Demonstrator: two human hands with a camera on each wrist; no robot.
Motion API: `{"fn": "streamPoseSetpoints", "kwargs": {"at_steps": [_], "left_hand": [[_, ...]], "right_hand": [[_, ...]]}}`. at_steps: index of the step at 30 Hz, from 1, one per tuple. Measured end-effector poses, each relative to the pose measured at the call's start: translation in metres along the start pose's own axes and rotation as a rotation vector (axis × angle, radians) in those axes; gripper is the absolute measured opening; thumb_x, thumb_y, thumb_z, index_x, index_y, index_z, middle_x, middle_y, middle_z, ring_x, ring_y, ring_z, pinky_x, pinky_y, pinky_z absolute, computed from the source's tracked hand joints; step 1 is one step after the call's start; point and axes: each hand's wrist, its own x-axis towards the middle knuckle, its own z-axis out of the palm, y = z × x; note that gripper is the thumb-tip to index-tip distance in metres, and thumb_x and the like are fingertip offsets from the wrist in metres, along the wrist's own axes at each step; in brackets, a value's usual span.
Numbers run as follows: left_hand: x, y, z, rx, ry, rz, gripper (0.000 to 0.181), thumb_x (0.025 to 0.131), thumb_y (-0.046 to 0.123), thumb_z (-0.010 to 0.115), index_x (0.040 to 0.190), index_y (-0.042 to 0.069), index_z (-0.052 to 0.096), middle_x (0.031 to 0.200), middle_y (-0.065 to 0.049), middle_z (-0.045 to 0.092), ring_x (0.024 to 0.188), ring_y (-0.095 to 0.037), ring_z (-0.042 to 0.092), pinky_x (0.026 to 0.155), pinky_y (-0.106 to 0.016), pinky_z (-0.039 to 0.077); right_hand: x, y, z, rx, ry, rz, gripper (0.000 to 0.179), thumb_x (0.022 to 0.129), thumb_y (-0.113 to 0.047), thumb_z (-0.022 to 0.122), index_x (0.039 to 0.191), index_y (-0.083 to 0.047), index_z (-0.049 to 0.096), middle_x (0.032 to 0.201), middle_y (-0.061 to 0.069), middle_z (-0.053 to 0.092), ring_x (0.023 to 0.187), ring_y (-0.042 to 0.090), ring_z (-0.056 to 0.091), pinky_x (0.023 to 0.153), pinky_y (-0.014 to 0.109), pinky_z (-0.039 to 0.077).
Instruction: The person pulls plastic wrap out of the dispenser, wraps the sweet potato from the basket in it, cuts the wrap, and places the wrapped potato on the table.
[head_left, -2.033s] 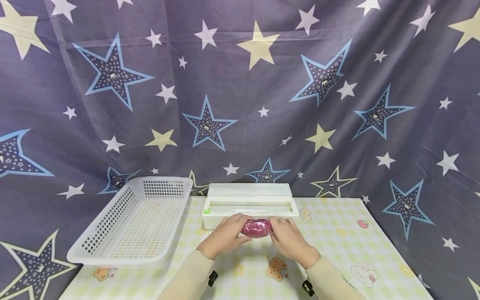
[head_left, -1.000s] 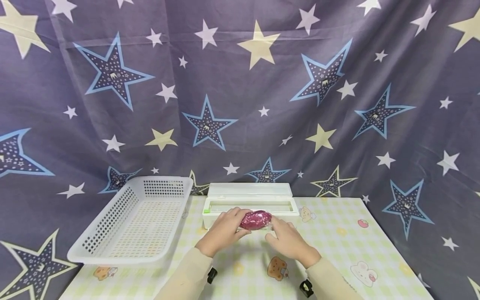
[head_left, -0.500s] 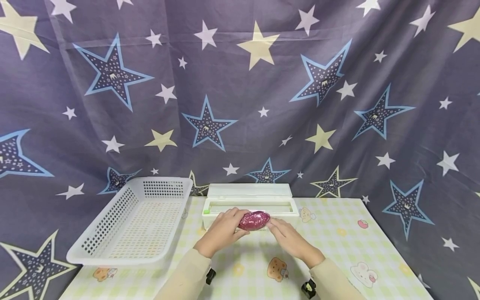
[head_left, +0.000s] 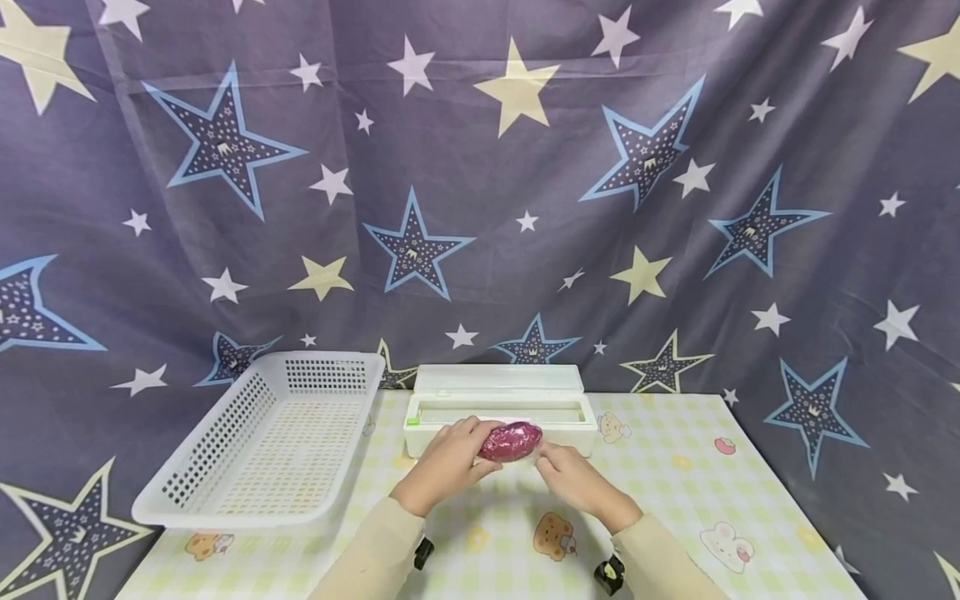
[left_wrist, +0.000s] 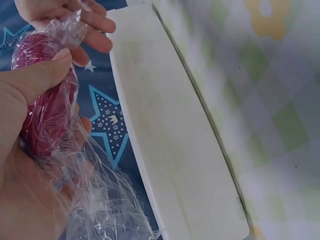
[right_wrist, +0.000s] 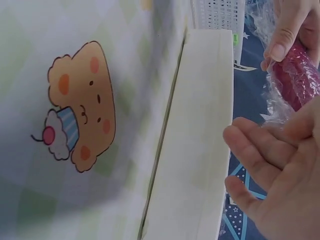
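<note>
My left hand [head_left: 446,462] grips a reddish-purple sweet potato [head_left: 512,442] in clear cling film, thumb across its top. Loose, crumpled film [left_wrist: 107,205] trails from the end nearest the left palm. At the other end, the right hand [head_left: 577,479] pinches gathered film [right_wrist: 276,112] between thumb and forefinger; its remaining fingers are partly bent. Both hands hold this above the table, in front of a white cling film dispenser [head_left: 420,443]. The dispenser's lid [head_left: 498,380] is up, and a green piece [head_left: 413,422] sits at its left end.
Left of the dispenser is a white perforated plastic basket [head_left: 240,522]. The table [head_left: 675,517] has a green checked cover with printed cartoon figures. A dark curtain [head_left: 480,208] with stars hangs right behind the table's back edge.
Both hands have lifted the sweet potato slightly up and away from the person. The right hand has let its fingers open and shift at the right end, then come back to pinch the film.
</note>
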Motion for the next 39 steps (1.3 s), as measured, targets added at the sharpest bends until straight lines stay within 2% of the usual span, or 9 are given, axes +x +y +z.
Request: {"fn": "streamPoseSetpoints", "kwargs": {"at_steps": [3,9,11,17,25,29,31,35,39], "left_hand": [[0.001,0.0,0.001,-0.007,-0.005,-0.001,0.058,0.088,0.037,0.077,0.138,0.016,0.057,0.111,-0.002,0.063,0.1,-0.018,0.061,0.088,-0.038,0.05],[0.003,0.003,0.001,0.0,0.001,0.028,0.057,0.088,0.037,0.077,0.137,0.014,0.058,0.111,-0.004,0.065,0.099,-0.019,0.062,0.089,-0.04,0.053],[0.004,0.003,0.001,-0.004,-0.008,0.03,0.058,0.088,0.037,0.077,0.137,0.013,0.057,0.113,-0.005,0.065,0.101,-0.02,0.063,0.09,-0.041,0.053],[0.004,0.005,0.001,-0.021,-0.017,0.039,0.058,0.087,0.034,0.078,0.137,0.014,0.057,0.116,-0.005,0.066,0.104,-0.02,0.063,0.094,-0.042,0.052],[0.005,0.007,0.001,-0.039,-0.021,0.044,0.058,0.088,0.039,0.075,0.138,0.015,0.058,0.119,-0.004,0.066,0.109,-0.02,0.062,0.098,-0.042,0.05],[0.005,0.007,0.005,-0.007,-0.024,0.06,0.06,0.087,0.04,0.076,0.138,0.013,0.059,0.117,-0.004,0.067,0.106,-0.02,0.063,0.096,-0.041,0.051],[0.004,0.007,0.008,0.003,-0.034,0.06,0.061,0.087,0.041,0.076,0.138,0.013,0.059,0.115,-0.003,0.067,0.105,-0.019,0.063,0.095,-0.04,0.051],[0.003,0.005,0.01,-0.006,-0.042,0.043,0.061,0.087,0.043,0.075,0.139,0.016,0.058,0.117,-0.002,0.067,0.107,-0.019,0.062,0.096,-0.04,0.05],[0.002,0.002,0.009,-0.003,-0.032,0.028,0.062,0.087,0.045,0.075,0.14,0.019,0.058,0.118,-0.001,0.067,0.108,-0.019,0.061,0.097,-0.042,0.049]], "right_hand": [[0.001,0.0,0.001,-0.018,0.005,-0.034,0.026,0.104,-0.008,0.04,0.099,-0.007,0.066,0.101,0.009,0.069,0.095,0.025,0.065,0.083,0.046,0.054],[0.001,0.002,0.008,0.029,0.035,-0.013,0.028,0.103,-0.006,0.04,0.099,-0.005,0.068,0.1,0.012,0.071,0.094,0.027,0.067,0.082,0.045,0.056],[0.001,0.002,0.011,0.068,0.044,0.004,0.03,0.103,-0.006,0.04,0.1,-0.004,0.069,0.099,0.013,0.071,0.093,0.026,0.067,0.082,0.045,0.055],[0.003,0.004,0.018,0.201,0.065,0.051,0.032,0.105,-0.011,0.041,0.103,-0.007,0.072,0.097,0.002,0.072,0.09,0.019,0.067,0.084,0.044,0.054],[0.006,0.008,0.02,0.405,0.015,0.049,0.018,0.098,-0.008,0.057,0.106,-0.004,0.072,0.099,0.004,0.073,0.093,0.018,0.067,0.085,0.032,0.053],[0.005,0.011,0.022,0.414,0.024,0.044,0.022,0.095,-0.013,0.066,0.114,-0.004,0.071,0.106,0.005,0.073,0.091,0.016,0.066,0.082,0.029,0.053],[0.002,0.003,0.019,0.418,0.03,0.048,0.026,0.093,-0.014,0.069,0.117,-0.003,0.071,0.11,0.008,0.072,0.092,0.016,0.066,0.081,0.028,0.054],[0.003,0.002,0.019,0.432,0.013,0.042,0.034,0.093,-0.016,0.071,0.125,-0.002,0.067,0.121,0.013,0.068,0.104,0.021,0.066,0.086,0.027,0.055],[0.006,0.012,0.018,0.397,-0.032,0.033,0.033,0.093,-0.02,0.071,0.122,-0.005,0.068,0.114,0.009,0.068,0.1,0.021,0.066,0.083,0.027,0.055]]}}
